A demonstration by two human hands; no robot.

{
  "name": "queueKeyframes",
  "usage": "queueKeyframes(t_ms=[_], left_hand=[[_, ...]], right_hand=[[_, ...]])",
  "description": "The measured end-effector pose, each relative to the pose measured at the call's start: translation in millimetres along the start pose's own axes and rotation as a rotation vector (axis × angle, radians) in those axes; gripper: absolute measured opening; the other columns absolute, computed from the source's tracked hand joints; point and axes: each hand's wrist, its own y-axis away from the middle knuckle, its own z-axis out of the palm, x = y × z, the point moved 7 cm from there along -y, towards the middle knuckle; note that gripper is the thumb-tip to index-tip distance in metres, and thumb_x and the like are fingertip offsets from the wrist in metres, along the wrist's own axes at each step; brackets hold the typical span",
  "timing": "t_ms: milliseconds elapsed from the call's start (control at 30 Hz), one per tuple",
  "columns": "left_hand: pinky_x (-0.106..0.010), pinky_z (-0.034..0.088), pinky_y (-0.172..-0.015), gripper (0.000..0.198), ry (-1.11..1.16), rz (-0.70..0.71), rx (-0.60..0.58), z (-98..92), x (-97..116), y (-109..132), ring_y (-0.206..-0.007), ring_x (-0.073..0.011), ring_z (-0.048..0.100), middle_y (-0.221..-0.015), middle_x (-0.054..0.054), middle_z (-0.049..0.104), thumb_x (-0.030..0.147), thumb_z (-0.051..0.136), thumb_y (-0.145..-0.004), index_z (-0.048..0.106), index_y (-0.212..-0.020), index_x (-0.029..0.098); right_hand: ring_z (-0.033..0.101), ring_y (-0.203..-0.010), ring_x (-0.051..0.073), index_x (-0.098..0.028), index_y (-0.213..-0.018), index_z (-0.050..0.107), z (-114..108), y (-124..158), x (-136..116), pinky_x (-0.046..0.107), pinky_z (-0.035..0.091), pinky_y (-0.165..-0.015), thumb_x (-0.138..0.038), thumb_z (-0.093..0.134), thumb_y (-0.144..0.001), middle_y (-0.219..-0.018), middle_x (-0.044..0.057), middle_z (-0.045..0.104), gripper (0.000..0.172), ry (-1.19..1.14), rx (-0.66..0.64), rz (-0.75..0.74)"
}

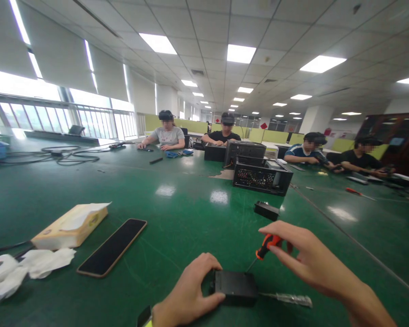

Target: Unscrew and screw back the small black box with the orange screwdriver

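A small black box point(236, 287) lies on the green table point(177, 227) near its front edge. My left hand point(194, 290) grips the left end of this box, thumb in front and fingers behind. In my right hand point(303, 256) is a red and black screwdriver point(267, 245), tilted, its handle between thumb and fingers. Its thin shaft points down to the back right corner of the box; whether the tip touches is too small to tell. A clear-handled screwdriver point(291, 299) lies on the table just right of the box.
Behind my hands lies a black part point(266, 210), with an open black computer case point(262, 177) farther back. At left are a phone point(112, 247), a tissue box point(71, 227) and crumpled tissues point(37, 265). Several people sit across the table. Another screwdriver point(354, 191) lies far right.
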Motion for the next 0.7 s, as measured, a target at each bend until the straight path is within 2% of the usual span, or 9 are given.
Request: queueKeyframes(t_ms=[133,200,267,400,467,600,700], left_hand=[[-0.033,0.044,-0.087,0.029,-0.002,-0.009,-0.006,0.2,0.2,-0.5,-0.095,-0.0233,0.055,-0.103,-0.005,0.060,0.022,0.072,-0.078,0.058,-0.103,0.020],[-0.034,0.044,-0.086,0.029,-0.001,-0.006,-0.007,0.4,0.3,-1.0,-0.094,-0.0237,0.055,-0.102,-0.006,0.060,0.024,0.072,-0.078,0.058,-0.103,0.020],[-0.034,0.045,-0.085,0.029,0.001,-0.004,-0.007,0.6,0.0,-1.4,-0.093,-0.0237,0.055,-0.101,-0.006,0.060,0.025,0.072,-0.078,0.058,-0.103,0.020],[-0.033,0.044,-0.085,0.029,0.006,0.001,-0.001,0.7,-0.6,-0.8,-0.093,-0.0235,0.055,-0.101,-0.005,0.060,0.024,0.072,-0.078,0.058,-0.103,0.020],[-0.033,0.044,-0.085,0.029,0.008,0.003,0.005,0.5,-0.5,-0.2,-0.093,-0.0234,0.055,-0.102,-0.005,0.060,0.024,0.071,-0.078,0.058,-0.103,0.020],[-0.033,0.044,-0.084,0.028,0.008,-0.002,-0.002,1.3,-0.9,0.0,-0.092,-0.0230,0.055,-0.100,-0.005,0.059,0.023,0.071,-0.078,0.058,-0.102,0.020],[-0.033,0.044,-0.084,0.028,0.001,-0.007,-0.003,1.2,-1.6,-0.3,-0.092,-0.0229,0.055,-0.100,-0.005,0.059,0.023,0.071,-0.078,0.058,-0.102,0.019]], right_hand=[[0.070,-0.072,0.019,-0.025,-0.107,0.070,0.1,2.5,5.6,0.028,0.054,-0.066,-0.041,0.062,-0.089,-0.083,0.002,0.075,0.025,0.053,0.034,0.053],[0.071,-0.067,0.020,-0.025,-0.103,0.072,2.9,2.1,7.9,0.030,0.053,-0.063,-0.045,0.061,-0.089,-0.077,0.002,0.076,0.026,0.105,0.064,0.078],[0.073,-0.076,0.022,-0.024,-0.103,0.072,4.5,0.4,4.7,0.032,0.054,-0.069,-0.041,0.057,-0.092,-0.086,0.004,0.077,0.025,0.113,0.087,0.057],[0.070,-0.090,0.020,-0.023,-0.117,0.065,3.1,-1.4,-7.8,0.030,0.054,-0.078,-0.028,0.053,-0.094,-0.104,0.006,0.073,0.027,0.020,0.056,-0.025],[0.069,-0.089,0.019,-0.024,-0.119,0.064,2.8,-0.4,-11.1,0.029,0.054,-0.077,-0.026,0.052,-0.093,-0.104,0.006,0.072,0.028,-0.031,0.019,-0.043],[0.069,-0.076,0.020,-0.024,-0.110,0.068,3.8,1.2,-5.0,0.031,0.054,-0.071,-0.038,0.061,-0.090,-0.085,0.003,0.074,0.026,-0.002,0.007,0.033],[0.070,-0.081,0.021,-0.024,-0.109,0.069,2.7,0.3,-4.2,0.032,0.053,-0.075,-0.037,0.061,-0.090,-0.092,0.004,0.074,0.024,0.010,0.019,0.038]])
